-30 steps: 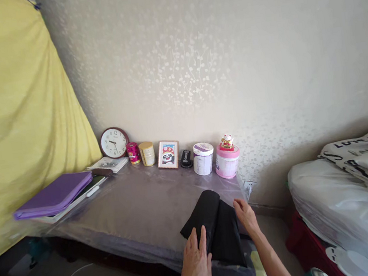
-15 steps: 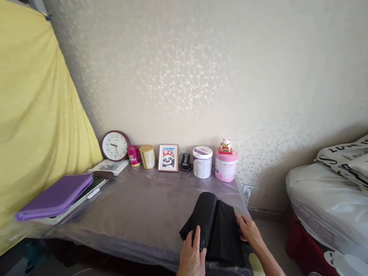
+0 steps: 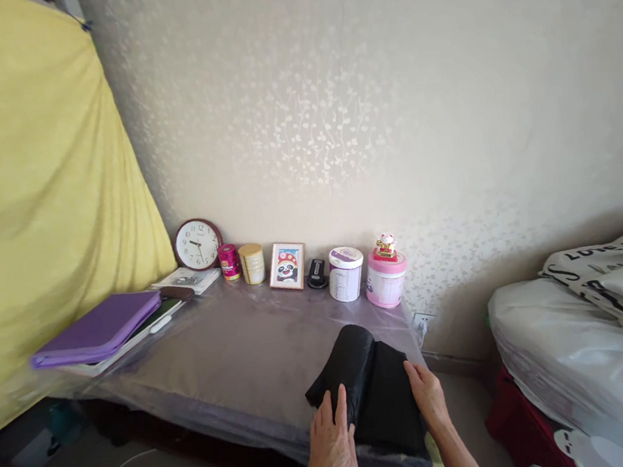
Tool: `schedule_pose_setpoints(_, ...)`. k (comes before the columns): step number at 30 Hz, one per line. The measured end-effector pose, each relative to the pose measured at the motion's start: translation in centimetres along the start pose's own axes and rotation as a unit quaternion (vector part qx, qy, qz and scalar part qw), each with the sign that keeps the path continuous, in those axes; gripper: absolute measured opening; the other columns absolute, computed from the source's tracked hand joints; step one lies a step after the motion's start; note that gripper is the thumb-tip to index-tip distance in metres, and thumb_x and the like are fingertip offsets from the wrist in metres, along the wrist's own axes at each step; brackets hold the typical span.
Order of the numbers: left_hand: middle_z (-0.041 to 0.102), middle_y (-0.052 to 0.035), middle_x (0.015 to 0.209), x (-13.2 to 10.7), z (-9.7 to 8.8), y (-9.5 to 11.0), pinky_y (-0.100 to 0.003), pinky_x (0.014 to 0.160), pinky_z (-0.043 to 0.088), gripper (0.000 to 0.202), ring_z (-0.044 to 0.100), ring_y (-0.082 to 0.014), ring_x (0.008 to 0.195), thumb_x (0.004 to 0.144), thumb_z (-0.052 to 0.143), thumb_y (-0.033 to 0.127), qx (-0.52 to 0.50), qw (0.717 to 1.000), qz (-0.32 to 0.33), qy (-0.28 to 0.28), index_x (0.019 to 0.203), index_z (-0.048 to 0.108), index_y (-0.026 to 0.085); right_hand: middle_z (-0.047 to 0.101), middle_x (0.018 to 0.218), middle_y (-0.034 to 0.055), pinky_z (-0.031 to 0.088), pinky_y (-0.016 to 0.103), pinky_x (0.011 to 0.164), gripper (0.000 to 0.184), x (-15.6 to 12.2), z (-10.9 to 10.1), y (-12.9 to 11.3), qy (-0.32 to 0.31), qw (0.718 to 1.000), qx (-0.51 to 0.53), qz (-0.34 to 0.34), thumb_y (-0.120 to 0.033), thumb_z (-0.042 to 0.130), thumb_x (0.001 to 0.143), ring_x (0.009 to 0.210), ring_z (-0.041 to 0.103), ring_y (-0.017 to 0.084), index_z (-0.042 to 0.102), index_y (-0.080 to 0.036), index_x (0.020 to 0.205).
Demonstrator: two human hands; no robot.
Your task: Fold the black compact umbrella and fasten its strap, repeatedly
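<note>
Right hand [image 3: 428, 396] has slid back along the right edge of the black folded cloth [image 3: 368, 379], fingers straight, together, gripping nothing; left hand [image 3: 332, 445] lies flat likewise on the near fold. Cloth sits under the fingers at the bench [image 3: 152, 377] corner, and an uneven push could skid it off the slick plastic cover [image 3: 255, 325].

Garment [image 3: 380, 397] on table [image 3: 229, 351] (near edge), clock [image 3: 196, 243] behind.

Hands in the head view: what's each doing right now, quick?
Left hand: open, palm flat on the black cloth.
Right hand: open, fingers against the cloth's right edge, nothing gripped.
</note>
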State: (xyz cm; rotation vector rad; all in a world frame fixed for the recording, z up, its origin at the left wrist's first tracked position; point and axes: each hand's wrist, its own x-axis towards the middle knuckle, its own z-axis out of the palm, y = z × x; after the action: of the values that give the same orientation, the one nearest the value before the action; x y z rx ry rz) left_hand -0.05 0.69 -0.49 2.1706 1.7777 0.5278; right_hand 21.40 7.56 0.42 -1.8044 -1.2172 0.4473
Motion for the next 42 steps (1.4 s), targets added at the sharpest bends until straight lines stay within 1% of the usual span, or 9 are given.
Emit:
schedule_pose_setpoints(10, 0.034, -0.0136, 0.139, -0.1, -0.2, 0.3, -0.038, 0.097, 0.033, 0.056, 0.037, -0.0231, 0.123, 0.085, 0.027, 0.019, 0.017, 1.0, -0.001, -0.009, 0.139, 0.016, 0.021, 0.07, 0.079, 0.006, 0.048, 0.027, 0.063, 0.052, 0.6, 0.1, -2.4, -0.018, 0.997, 0.069, -0.005, -0.06, 0.04, 0.07, 0.078, 0.063, 0.023, 0.069, -0.017, 0.079)
schedule_pose_setpoints(17, 0.031, -0.0135, 0.14, -0.1, -0.5, 0.6, -0.039, 0.098, 0.033, 0.057, 0.036, -0.0238, 0.124, 0.084, 0.028, 0.018, 0.019, 0.999, -0.013, -0.022, 0.139, 0.016, 0.021, 0.069, 0.079, 0.0067, 0.047, 0.025, 0.058, 0.054, 0.5, 0.9, -4.0, -0.022, 0.987, 0.157, -0.023, -0.059, 0.046, 0.072, 0.073, 0.062, 0.021, 0.068, -0.013, 0.089)
schedule_pose_setpoints(20, 0.029, -0.0129, 0.141, 0.0, -0.6, 0.8, -0.038, 0.099, 0.031, 0.058, 0.034, -0.0231, 0.126, 0.083, 0.029, 0.016, 0.026, 0.999, -0.02, -0.035, 0.139, 0.014, 0.021, 0.067, 0.075, 0.0057, 0.047, 0.025, 0.052, 0.052, 0.4, 1.8, -5.6, -0.02, 0.98, 0.2, -0.008, -0.055, 0.051, 0.07, 0.064, 0.06, 0.019, 0.064, -0.012, 0.095)
schedule_pose_setpoints(23, 0.028, -0.0123, 0.142, 0.1, -0.4, 0.8, -0.037, 0.101, 0.029, 0.062, 0.032, -0.0228, 0.127, 0.08, 0.031, 0.014, 0.025, 0.999, -0.022, -0.033, 0.139, 0.015, 0.021, 0.061, 0.061, 0.0014, 0.046, 0.026, 0.044, 0.056, 0.3, 3.2, -7.3, -0.047, 0.972, 0.229, 0.0, -0.052, 0.052, 0.071, 0.05, 0.054, 0.015, 0.058, -0.01, 0.106)
schedule_pose_setpoints(26, 0.028, -0.0119, 0.142, 0.1, 0.2, 0.3, -0.036, 0.102, 0.027, 0.057, 0.03, -0.0224, 0.128, 0.08, 0.032, 0.016, 0.005, 1.0, -0.018, -0.02, 0.137, 0.025, 0.018, 0.054, 0.053, -0.0033, 0.046, 0.026, 0.041, 0.06, 0.3, 4.8, -8.4, -0.068, 0.968, 0.241, 0.006, -0.049, 0.052, 0.072, 0.042, 0.051, 0.014, 0.05, -0.008, 0.115)
schedule_pose_setpoints(29, 0.03, -0.0125, 0.141, 0.2, 1.1, -0.3, -0.037, 0.103, 0.026, 0.048, 0.03, -0.0235, 0.128, 0.082, 0.032, 0.023, -0.017, 1.0, -0.012, 0.001, 0.129, 0.041, 0.015, 0.053, 0.052, -0.0045, 0.045, 0.024, 0.039, 0.06, 0.4, 6.2, -9.1, -0.079, 0.972, 0.221, -0.005, -0.046, 0.05, 0.075, 0.04, 0.051, 0.013, 0.044, -0.009, 0.121)
schedule_pose_setpoints(36, 0.041, -0.0118, 0.133, 0.4, 3.0, -0.8, -0.039, 0.101, 0.028, 0.04, 0.038, -0.0239, 0.122, 0.08, 0.036, 0.02, -0.007, 0.999, -0.018, 0.048, 0.116, 0.053, 0.016, 0.059, 0.056, -0.0039, 0.043, 0.023, 0.044, 0.051, 0.5, 8.2, -9.7, -0.116, 0.988, 0.068, -0.073, -0.035, 0.04, 0.083, 0.039, 0.055, 0.013, 0.035, -0.008, 0.126)
schedule_pose_setpoints(39, 0.045, -0.0113, 0.13, 0.5, 2.9, -0.5, -0.041, 0.1, 0.03, 0.039, 0.04, -0.0242, 0.12, 0.079, 0.036, 0.017, 0.003, 0.998, -0.028, 0.048, 0.114, 0.055, 0.017, 0.062, 0.056, -0.0015, 0.044, 0.024, 0.053, 0.048, 0.7, 8.7, -9.9, -0.127, 0.987, -0.026, -0.095, -0.03, 0.038, 0.085, 0.048, 0.061, 0.015, 0.033, -0.006, 0.127)
schedule_pose_setpoints(42, 0.045, -0.0101, 0.13, 0.4, 2.2, -0.2, -0.04, 0.1, 0.031, 0.039, 0.041, -0.0236, 0.12, 0.079, 0.036, 0.017, 0.002, 0.999, -0.028, 0.044, 0.114, 0.054, 0.019, 0.064, 0.056, 0.0019, 0.043, 0.025, 0.063, 0.049, 0.8, 9.0, -10.1, -0.13, 0.98, -0.11, -0.105, -0.027, 0.037, 0.087, 0.065, 0.066, 0.019, 0.032, -0.003, 0.128)
